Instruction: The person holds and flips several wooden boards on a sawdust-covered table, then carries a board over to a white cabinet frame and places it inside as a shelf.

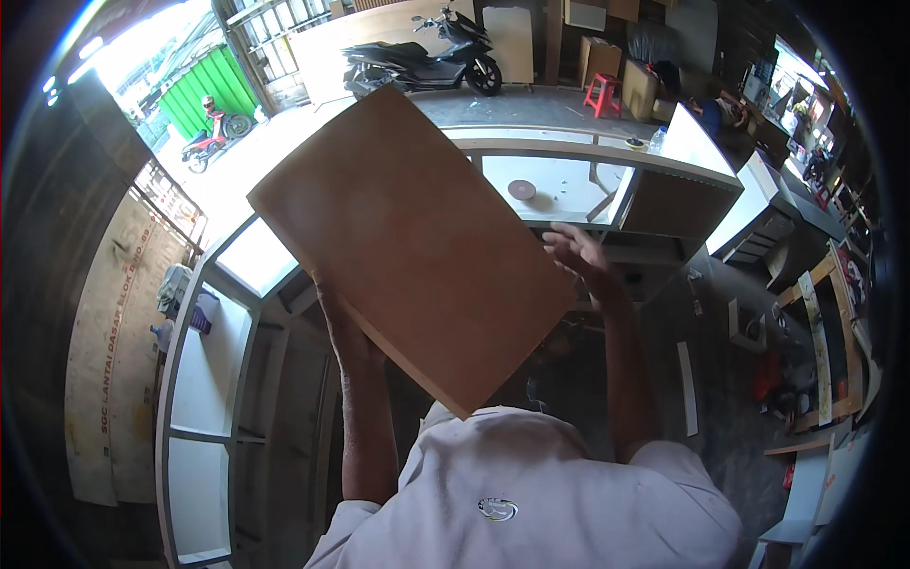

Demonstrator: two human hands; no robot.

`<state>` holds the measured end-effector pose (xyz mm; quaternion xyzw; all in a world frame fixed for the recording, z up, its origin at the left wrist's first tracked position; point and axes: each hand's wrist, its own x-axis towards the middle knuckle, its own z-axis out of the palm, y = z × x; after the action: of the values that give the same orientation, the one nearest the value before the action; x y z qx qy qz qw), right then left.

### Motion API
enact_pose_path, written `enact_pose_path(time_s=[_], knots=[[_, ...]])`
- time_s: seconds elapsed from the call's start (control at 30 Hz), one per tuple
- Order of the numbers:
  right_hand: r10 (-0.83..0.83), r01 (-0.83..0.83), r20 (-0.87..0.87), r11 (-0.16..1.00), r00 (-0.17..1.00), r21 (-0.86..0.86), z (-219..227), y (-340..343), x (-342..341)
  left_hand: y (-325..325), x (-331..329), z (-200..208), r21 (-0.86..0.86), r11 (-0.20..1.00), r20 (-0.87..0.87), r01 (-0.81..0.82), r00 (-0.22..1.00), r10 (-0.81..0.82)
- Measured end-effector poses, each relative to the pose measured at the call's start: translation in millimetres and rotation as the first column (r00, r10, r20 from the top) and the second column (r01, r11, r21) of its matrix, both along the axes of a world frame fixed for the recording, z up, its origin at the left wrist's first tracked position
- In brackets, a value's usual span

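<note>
A large brown rectangular wooden panel (417, 228) is held up tilted in front of me, with a visible thickness along its lower-left edge. My left hand (339, 308) grips that lower-left edge, its fingers partly hidden behind the panel. At the opposite edge, my right hand (580, 256) has its fingers stretched and apart, close beside the panel; whether they touch it I cannot tell. Beyond the panel lies a long white cabinet frame (692, 163), with a round pinkish disc (521, 190) on its white inner surface.
Another white cabinet frame with compartments (201, 474) stands to my left. A plastic bottle (657, 140) sits on the far frame. Farther off are a black scooter (422, 62) and a red stool (604, 93). Wooden frames (823, 332) and a white strip (687, 389) lie at right.
</note>
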<state>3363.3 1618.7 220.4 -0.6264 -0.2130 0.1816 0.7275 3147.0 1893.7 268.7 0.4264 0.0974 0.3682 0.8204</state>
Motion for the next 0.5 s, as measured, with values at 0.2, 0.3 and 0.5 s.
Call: enact_pose_path(time_s=[0.2,0.3,0.5], knots=[[0.217,-0.011,0.350,0.862,0.911,-0.506,49,51,67,22,109,20,0.063,0.995,-0.066,0.078,0.995,-0.074],[0.050,0.155,0.379,0.856,0.924,-0.492,26,53,107,30,170,42,0.103,0.986,-0.175,0.129,0.978,-0.110],[-0.298,0.280,0.012,0.883,0.955,-0.378,-9,75,182,72,327,87,0.344,0.823,-0.425,0.452,0.857,-0.292]])
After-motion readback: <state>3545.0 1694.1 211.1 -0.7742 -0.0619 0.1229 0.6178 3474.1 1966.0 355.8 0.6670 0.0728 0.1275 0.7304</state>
